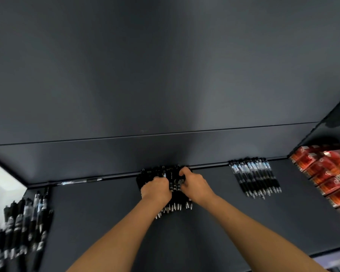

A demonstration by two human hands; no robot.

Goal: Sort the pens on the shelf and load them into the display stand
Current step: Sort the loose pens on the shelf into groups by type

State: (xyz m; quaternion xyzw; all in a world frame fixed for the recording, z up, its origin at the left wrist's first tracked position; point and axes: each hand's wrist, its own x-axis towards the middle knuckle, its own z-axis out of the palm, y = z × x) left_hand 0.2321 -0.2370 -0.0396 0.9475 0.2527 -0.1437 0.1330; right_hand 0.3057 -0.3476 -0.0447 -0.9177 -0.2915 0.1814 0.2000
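A batch of black pens [173,205] lies side by side at the middle back of the dark shelf [110,213], silver tips pointing toward me. My left hand [157,188] lies on the batch's left part with its fingers curled into the pens. My right hand [192,183] is on the right part, fingers curled over the pens near their clip ends. A neat row of black pens with blue labels [255,176] lies to the right. A loose heap of black pens [22,228] lies at the left. No display stand is visible.
Red packets [330,173] are stacked at the shelf's right end. A single pen [79,181] lies along the back wall at the left. A white panel [2,179] shows at the far left. The shelf's front edge [283,258] runs below my right forearm.
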